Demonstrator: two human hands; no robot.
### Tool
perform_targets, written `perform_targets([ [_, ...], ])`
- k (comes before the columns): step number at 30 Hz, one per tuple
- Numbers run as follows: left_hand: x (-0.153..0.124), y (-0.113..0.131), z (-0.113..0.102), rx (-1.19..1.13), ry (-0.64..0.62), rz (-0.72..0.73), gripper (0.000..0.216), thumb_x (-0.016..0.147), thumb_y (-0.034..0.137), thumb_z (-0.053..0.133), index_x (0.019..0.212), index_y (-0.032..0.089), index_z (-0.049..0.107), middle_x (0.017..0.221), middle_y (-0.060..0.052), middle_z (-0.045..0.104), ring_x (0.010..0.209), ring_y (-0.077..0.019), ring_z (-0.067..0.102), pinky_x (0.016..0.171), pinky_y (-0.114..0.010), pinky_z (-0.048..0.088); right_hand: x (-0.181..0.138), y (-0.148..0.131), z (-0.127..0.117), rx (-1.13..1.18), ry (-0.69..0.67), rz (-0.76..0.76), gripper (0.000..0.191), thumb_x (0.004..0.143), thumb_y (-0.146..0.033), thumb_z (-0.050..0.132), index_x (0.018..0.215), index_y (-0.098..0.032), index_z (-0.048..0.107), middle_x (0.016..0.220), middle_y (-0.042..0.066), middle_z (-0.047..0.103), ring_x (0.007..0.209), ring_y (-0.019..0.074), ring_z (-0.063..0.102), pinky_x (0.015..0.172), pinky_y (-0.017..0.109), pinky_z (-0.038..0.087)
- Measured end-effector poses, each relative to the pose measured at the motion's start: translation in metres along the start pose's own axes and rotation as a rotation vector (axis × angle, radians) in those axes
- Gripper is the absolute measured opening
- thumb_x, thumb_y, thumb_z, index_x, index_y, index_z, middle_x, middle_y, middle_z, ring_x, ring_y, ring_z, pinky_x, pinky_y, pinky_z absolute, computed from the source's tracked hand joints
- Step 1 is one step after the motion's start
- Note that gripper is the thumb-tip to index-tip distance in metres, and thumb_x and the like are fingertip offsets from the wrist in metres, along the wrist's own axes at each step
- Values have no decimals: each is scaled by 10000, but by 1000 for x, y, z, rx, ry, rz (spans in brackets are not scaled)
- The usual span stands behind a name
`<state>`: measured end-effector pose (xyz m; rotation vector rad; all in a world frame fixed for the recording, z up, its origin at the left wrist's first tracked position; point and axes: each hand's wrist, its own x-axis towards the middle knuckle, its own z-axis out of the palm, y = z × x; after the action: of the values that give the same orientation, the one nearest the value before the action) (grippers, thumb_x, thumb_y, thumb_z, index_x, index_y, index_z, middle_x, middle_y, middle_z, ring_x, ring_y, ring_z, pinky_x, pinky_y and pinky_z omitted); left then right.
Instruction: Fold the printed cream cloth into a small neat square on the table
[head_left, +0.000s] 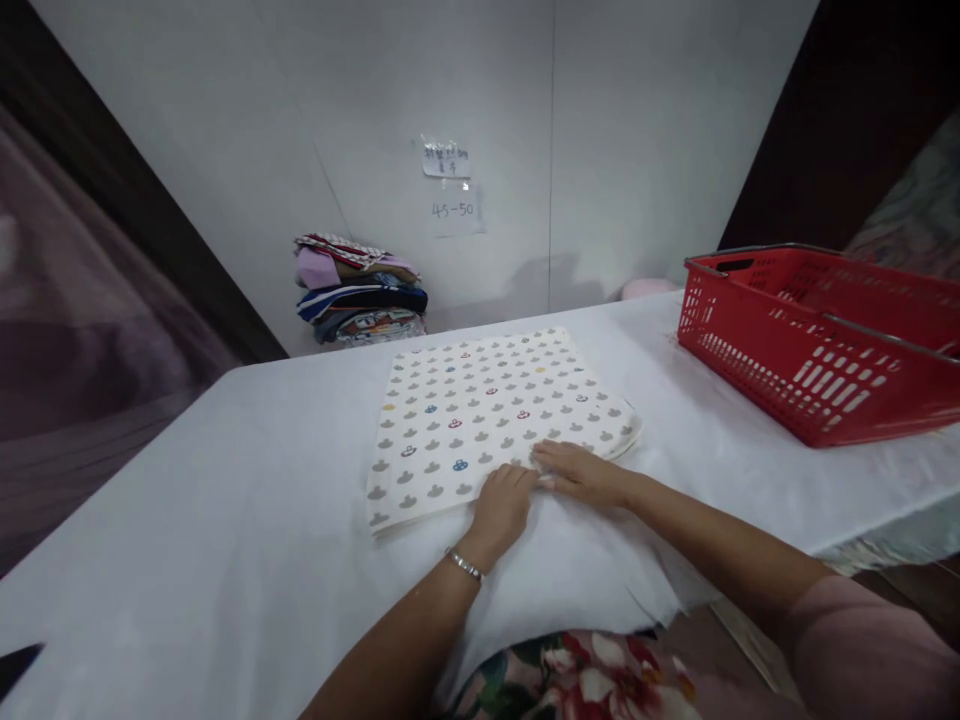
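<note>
A folded cream cloth [495,410] lies flat on the white-covered table, printed with grey mushroom-like shapes and a few red, blue and yellow ones. Its layers show along the near edge and at the rounded right corner. My left hand [504,505], with a bracelet [463,564] at the wrist, rests on the middle of that near edge, its fingers laid over the cloth. Just right of it, my right hand [585,473] touches the same edge, fingers stretched out on top of the fabric. The two hands almost meet at their fingertips.
On the right of the white tablecloth [225,540] stands a red plastic basket [757,360] with metal handles. Several folded fabrics form a stack [360,290] by the wall at the back left. Paper labels [454,210] hang on the wall.
</note>
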<state>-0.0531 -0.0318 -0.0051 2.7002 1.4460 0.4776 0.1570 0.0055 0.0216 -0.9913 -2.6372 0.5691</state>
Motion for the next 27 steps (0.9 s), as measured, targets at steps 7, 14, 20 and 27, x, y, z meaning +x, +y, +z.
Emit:
perform_targets([
  [7,1,-5,-2,-73,-45,-19,389,763,-10,440,1040,214,598,1017,-37,633,952,-210,521,853,-356,422,17,19,-14,187,-100,169,539,948,-544,293,1381,-262,449,1474,60,362,1362,229,311,1107,432,278],
  [14,4,-3,-8,-82,-145,-51,379,776,-12,398,1004,206,608,1005,-26,621,943,-204,503,857,-352,402,27,69,-24,-182,-121,381,661,902,-614,318,1449,-242,327,1544,99,180,1414,310,112,1111,522,126],
  [20,3,-5,-5,-121,-162,-110,410,739,-21,396,977,231,615,1004,-14,614,947,-201,500,856,-351,389,43,102,-23,-276,-45,454,685,910,-614,251,1474,-227,255,1553,102,140,1422,281,76,1116,508,95],
  [27,2,-15,16,-190,-164,-151,441,665,-25,420,920,274,620,967,13,624,935,-195,521,840,-344,398,78,123,-35,-257,-65,530,721,902,-634,186,1480,-205,236,1558,92,112,1425,271,61,1121,483,97],
])
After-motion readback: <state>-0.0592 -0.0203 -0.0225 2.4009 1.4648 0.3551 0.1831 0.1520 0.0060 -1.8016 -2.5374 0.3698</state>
